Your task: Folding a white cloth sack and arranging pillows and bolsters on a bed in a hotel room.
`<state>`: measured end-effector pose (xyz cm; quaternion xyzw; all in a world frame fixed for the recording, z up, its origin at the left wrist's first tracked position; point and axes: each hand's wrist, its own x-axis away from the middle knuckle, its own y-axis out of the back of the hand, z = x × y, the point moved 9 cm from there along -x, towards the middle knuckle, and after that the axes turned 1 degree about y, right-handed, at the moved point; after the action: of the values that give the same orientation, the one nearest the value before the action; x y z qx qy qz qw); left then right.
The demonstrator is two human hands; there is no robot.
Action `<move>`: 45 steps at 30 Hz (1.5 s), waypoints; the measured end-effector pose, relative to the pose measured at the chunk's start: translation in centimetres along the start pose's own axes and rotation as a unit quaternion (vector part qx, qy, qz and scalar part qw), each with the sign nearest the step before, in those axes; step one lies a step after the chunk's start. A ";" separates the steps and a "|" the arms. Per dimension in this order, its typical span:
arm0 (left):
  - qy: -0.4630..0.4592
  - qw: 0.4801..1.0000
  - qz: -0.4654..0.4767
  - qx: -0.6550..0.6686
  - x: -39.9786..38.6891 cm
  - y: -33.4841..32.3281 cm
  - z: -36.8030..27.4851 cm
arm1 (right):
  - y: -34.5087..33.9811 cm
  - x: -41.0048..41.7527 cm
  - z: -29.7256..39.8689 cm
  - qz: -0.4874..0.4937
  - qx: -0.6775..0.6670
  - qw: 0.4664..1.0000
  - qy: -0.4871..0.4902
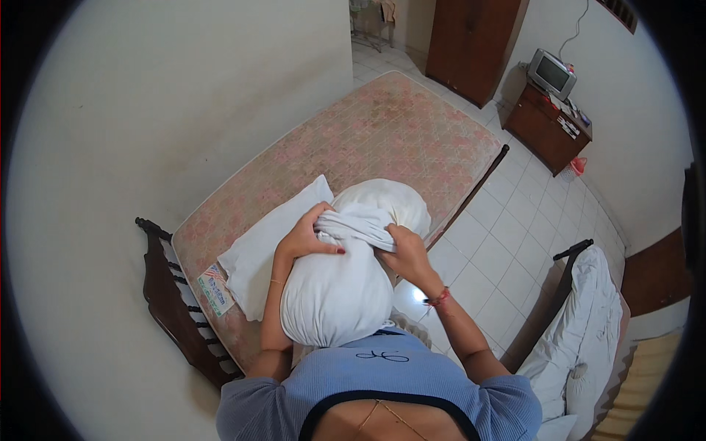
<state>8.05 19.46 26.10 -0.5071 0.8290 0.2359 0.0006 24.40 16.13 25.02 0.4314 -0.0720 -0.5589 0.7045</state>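
A plump white cushion or pillow (336, 297) rests against the front of my body, with gathered cloth around its middle. Beyond that gathering, its far part (386, 195) bulges out over the mattress. My left hand (306, 236) clasps the left side of the bunched white cloth (356, 229), thumb towards me. On the other side, my right hand (409, 253) pinches the same cloth between thumb and fingers. A flat white pillow (276, 248) lies on the bare floral mattress (364, 132), left of my left hand. What is inside the cloth is hidden.
A dark wooden headboard (176, 308) stands at the mattress's near left end, by a wall. White floor tiles (496, 231) run along the right. Another bed with rumpled white bedding (584, 325) is at lower right. A television (551, 74) tops a wooden cabinet (543, 129) beyond.
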 end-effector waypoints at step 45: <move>0.050 0.975 -0.077 0.201 -1.9 -5.7 5.5 | -4.7 1.8 -14.8 0.209 -0.436 0.859 -0.166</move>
<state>12.51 21.11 19.40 -0.5697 0.8172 0.0381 0.0789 30.30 22.40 11.98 -0.0443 -0.0253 -0.4357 0.8986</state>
